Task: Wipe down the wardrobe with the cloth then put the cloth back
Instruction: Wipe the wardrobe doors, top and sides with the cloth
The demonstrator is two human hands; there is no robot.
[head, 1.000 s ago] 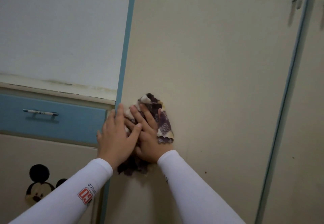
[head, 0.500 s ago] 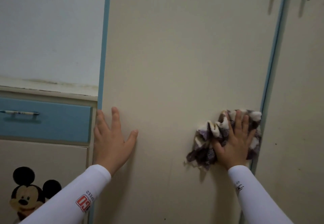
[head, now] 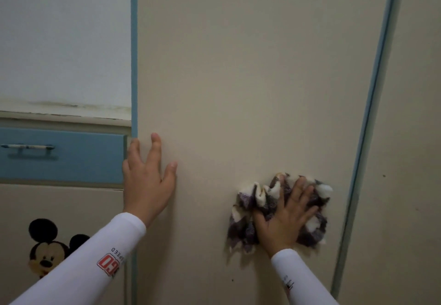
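At the left of the frame sit a blue drawer point(head: 62, 159) and, below it, a cartoon mouse sticker point(head: 45, 254); neither looks like part of the job. Just right of the drawer, our left hand point(head: 148, 185) lies flat against the wardrobe point(head: 250, 66), fingers straight and spread, holding nothing, near the left edge of the wide cream door. We judge that it is only bracing us.

Lower right of centre, the cloth point(head: 245, 199) is bunched against the same door, and our right hand point(head: 286, 218) presses it there with an open palm and splayed fingers, not clenched around it. So we are in the middle of the wiping, working low on this door and close to its right side.

The surface of the door gives no clear sign of which parts we have covered. A few small dark specks show below the cloth. Further right, past the blue strip point(head: 372, 104), the next door point(head: 410, 137) shows small marks too, so we judge it is not yet wiped. Returning the cloth is left to do, and its resting place is out of view.
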